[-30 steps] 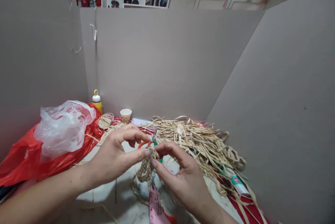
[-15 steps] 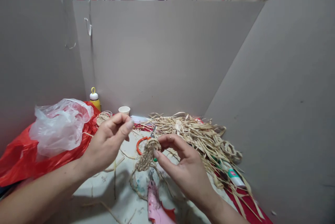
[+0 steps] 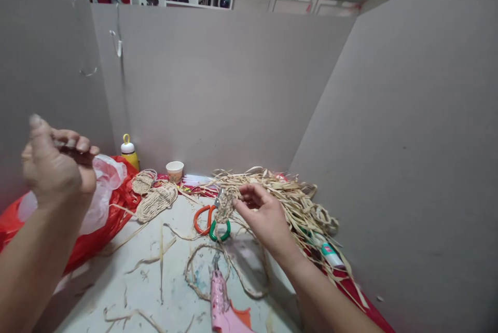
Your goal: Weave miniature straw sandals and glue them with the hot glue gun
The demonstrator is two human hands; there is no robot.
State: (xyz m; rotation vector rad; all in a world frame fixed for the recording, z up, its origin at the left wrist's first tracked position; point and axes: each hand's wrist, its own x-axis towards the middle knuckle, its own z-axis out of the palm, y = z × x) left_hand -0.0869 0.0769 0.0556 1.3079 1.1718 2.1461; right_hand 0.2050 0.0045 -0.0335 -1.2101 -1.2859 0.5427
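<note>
One paper cup (image 3: 175, 173), inside mostly hidden, right hand (image 3: 267, 219) pinching woven straw (image 3: 224, 209), left hand (image 3: 58, 169) free, half-curled

My white tabletop (image 3: 175, 281): pink glue gun (image 3: 220, 296) near centre, braided cord (image 3: 254, 295) looped by its nozzle, orange-and-green scissors (image 3: 211, 214) just beyond. I've got dry strips (image 3: 295, 198) heaped far right, paper cup (image 3: 175, 171) and coiled woven piece (image 3: 157, 202) far left, red bag (image 3: 93, 245) left, loose straw (image 3: 161, 260) scattered near left.
</note>
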